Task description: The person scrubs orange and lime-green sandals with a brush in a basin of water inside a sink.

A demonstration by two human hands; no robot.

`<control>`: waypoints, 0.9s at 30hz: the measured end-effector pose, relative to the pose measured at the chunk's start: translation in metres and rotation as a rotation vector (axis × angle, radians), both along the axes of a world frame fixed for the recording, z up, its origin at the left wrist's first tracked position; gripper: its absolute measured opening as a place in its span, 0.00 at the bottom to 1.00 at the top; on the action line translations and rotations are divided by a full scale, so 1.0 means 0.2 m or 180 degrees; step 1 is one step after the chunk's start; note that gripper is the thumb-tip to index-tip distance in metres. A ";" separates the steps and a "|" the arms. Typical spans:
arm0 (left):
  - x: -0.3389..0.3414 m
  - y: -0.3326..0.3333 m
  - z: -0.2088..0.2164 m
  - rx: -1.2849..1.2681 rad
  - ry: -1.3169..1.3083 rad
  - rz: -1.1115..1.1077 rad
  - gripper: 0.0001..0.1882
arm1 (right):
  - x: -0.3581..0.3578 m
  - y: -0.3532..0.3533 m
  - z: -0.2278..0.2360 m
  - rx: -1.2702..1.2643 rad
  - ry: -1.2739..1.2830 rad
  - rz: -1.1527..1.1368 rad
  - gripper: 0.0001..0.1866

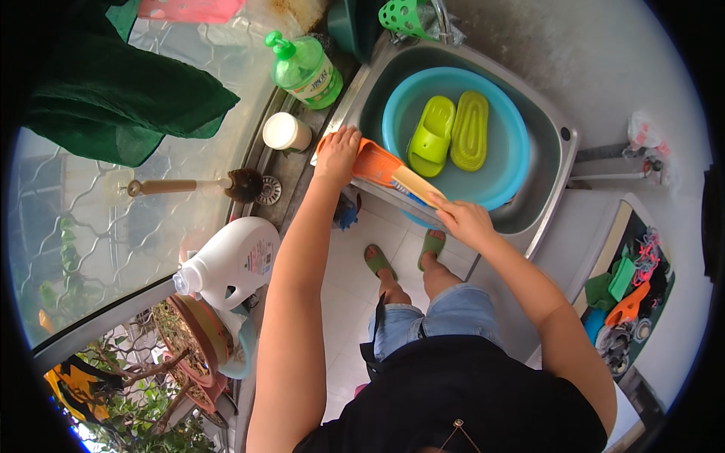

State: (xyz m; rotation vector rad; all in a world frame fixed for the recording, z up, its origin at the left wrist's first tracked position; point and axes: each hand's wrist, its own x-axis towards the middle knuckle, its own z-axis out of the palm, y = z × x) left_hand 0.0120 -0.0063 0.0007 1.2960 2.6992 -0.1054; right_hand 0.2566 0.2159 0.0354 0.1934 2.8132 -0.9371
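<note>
At the steel sink (547, 160), the left grip (338, 155) clasps a slipper (375, 161) (bright orange), the right grip (463, 221) a wooden brush (417, 185).

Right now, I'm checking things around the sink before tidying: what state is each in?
Left hand: closed on the orange slipper
Right hand: closed on the wooden brush
Blue basin: set in the sink
Left yellow-green slipper: strap up, in the basin
Right yellow-green slipper: sole up, in the basin
Pump bottle: upright, pump fitted
White jug: upright, capped
Dark green cloth: hanging
</note>
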 end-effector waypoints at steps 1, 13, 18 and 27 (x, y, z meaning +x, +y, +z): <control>0.02 0.03 0.04 -0.0071 -0.0090 0.0027 0.42 | 0.07 0.03 -0.04 -0.0247 0.0308 -0.0215 0.23; 0.36 0.45 0.17 -0.0529 -0.0111 -0.0229 0.43 | -0.01 -0.11 -0.08 -0.3689 -0.0284 -0.2767 0.24; 0.37 0.53 0.26 0.0365 -0.0436 0.0526 0.37 | -0.02 -0.07 0.01 -0.2043 0.0678 -0.2237 0.24; 0.40 0.83 0.49 0.1495 -0.0904 0.1410 0.34 | -0.28 0.00 0.48 0.0142 0.1081 -0.1884 0.22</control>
